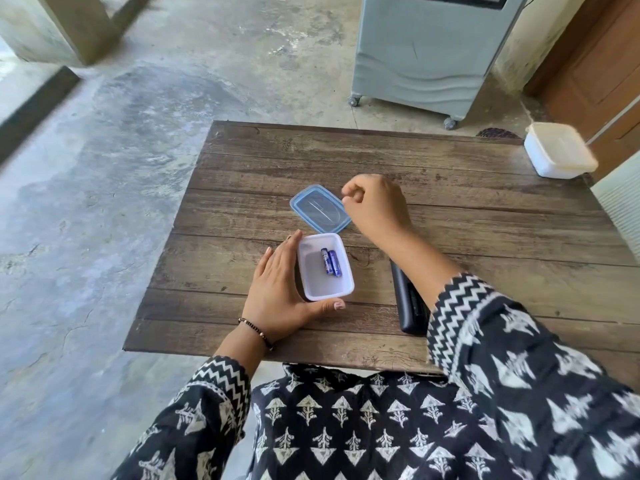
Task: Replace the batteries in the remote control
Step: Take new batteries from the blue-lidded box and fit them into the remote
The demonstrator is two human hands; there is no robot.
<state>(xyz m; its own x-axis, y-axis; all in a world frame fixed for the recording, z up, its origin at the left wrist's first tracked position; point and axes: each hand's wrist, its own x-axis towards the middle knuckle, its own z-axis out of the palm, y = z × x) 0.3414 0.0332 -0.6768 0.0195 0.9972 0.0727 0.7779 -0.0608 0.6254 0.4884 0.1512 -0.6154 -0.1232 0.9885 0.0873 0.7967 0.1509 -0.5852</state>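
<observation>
A small white box (311, 289) stands open on the wooden table (485, 237), with two blue batteries (330, 262) lying side by side inside. My left hand (277, 292) cups the box's left side and front corner, thumb along its near edge. The box's blue-rimmed clear lid (318, 209) lies flat just behind it. My right hand (375, 202) hovers at the lid's right edge, fingers curled with nothing visible in them. The black remote control (407, 299) lies on the table to the right of the box, partly hidden under my right forearm.
A second white box with its lid on (559, 150) sits at the table's far right corner. Beyond the table a grey wheeled appliance (426, 53) stands on the concrete floor, and a wooden door (595, 64) is at the right.
</observation>
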